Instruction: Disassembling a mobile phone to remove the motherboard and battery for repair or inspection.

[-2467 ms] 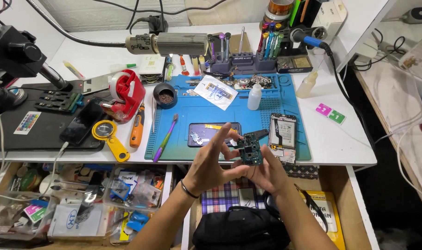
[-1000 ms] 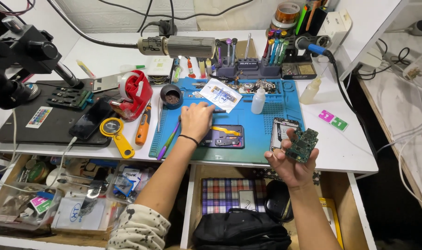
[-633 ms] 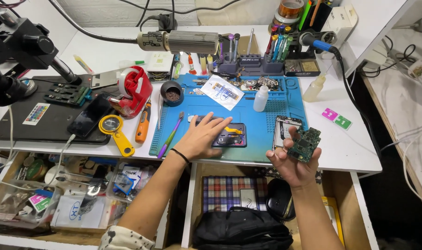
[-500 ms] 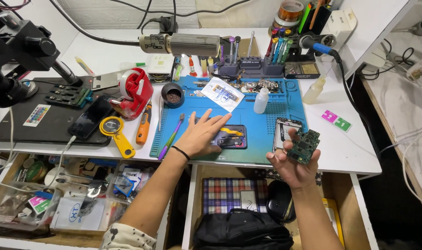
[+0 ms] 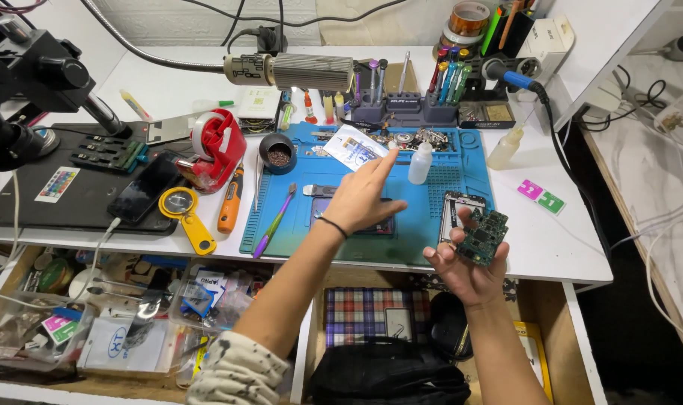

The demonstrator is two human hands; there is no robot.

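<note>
A white-and-blue packet (image 5: 354,148) is reached for at centre top by the released left hand (image 5: 360,199); a green circuit board (image 5: 483,236) is grasped by the right hand (image 5: 465,262). Dark bits are held in a black cup (image 5: 278,154).

**Counts on the bench**

Two hands: left hand (image 5: 360,201), right hand (image 5: 465,262). One green circuit board (image 5: 483,237). One blue work mat (image 5: 431,217). One red tape dispenser (image 5: 215,147). One yellow magnifier (image 5: 184,211). One black phone (image 5: 144,187). One small white dropper bottle (image 5: 419,163). One purple brush (image 5: 275,222). One orange-handled tool (image 5: 229,202). One microscope (image 5: 26,90).
</note>
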